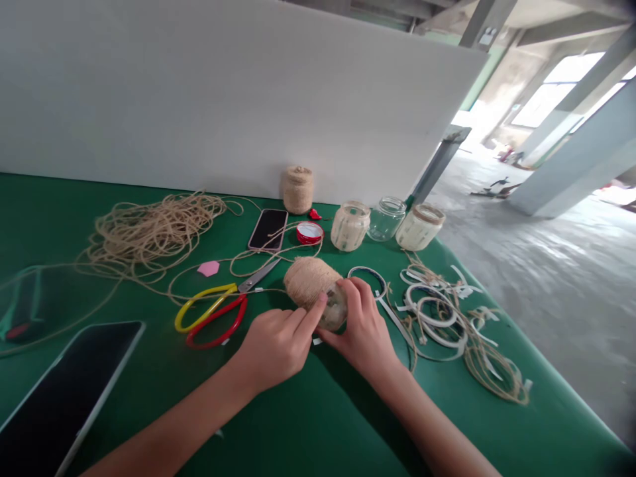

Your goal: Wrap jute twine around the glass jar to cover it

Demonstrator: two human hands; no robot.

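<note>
My bare left forearm (183, 424) and right forearm (427, 424) reach in from the lower corners of the view and converge at the centre. My left hand (275, 348) angles up and rightward, its fingers (303, 320) extended close together. My right hand (360, 328) faces it from the other side, fingers curved over and thumb stretched low, just beside the left.

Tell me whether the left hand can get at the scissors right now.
Probably yes. The left hand lies close beside the red and yellow scissors, with only green tabletop between, though it grips the twine-wrapped jar and would likely have to let go first.
</note>
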